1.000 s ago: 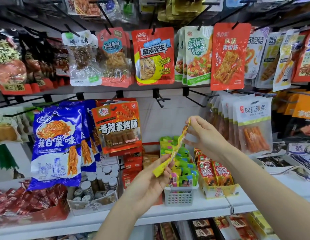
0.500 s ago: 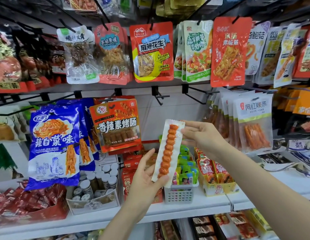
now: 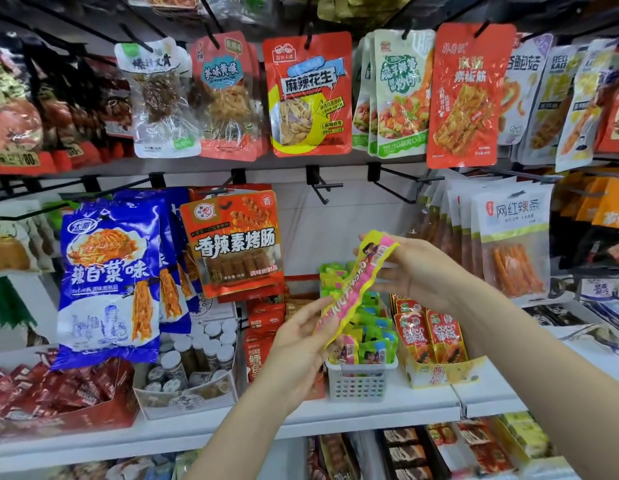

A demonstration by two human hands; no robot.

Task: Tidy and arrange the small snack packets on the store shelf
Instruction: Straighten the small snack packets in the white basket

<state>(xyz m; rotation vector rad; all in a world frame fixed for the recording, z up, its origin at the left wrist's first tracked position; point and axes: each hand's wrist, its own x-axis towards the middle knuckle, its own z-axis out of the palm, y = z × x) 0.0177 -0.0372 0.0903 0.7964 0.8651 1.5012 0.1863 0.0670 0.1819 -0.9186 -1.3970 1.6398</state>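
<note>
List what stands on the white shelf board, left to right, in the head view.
Red packet box → box of small jars → red cartons → white basket → yellow display box. Both hands hold a long packet above the basket.

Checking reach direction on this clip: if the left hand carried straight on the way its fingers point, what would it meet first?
The left hand, holding the long packet, points up and right toward the right hand. It would likely meet that hand first, though depth is unclear.
</note>
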